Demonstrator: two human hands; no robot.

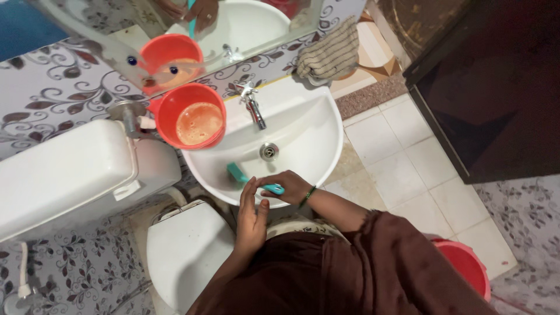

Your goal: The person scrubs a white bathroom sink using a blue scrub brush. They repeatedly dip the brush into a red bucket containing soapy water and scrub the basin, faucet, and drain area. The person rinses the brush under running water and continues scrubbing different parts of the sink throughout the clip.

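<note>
Right hand: our right hand [290,185] was closed round the handle of a teal brush [248,179], held low over the near rim so the head could reach into the basin [309,137].
Left hand: our left hand [252,217] was open, fingers straight and together, palm turned toward the right hand and just touching it at the rim; it held nothing, and we judge it was steadying us there.
Brush: its head lay against the white inner wall of the basin, just beyond the right hand and to its left, apparently so the bristles met the surface.
Drain: the drain [268,151] sat beyond both hands, with the tap [253,106] further off above it.
Bucket: a red bucket [193,116] with cloudy orange liquid stood beyond the left hand at the basin's far left edge, near enough to dip into, we think.
Cloth: a striped cloth [331,53] lay well beyond the right hand, at the back.
Toilet: the cistern [64,175] and lid [186,251] were to the left of the left hand.
Mirror: the mirror [105,23] beyond repeated bucket and basin.
</note>
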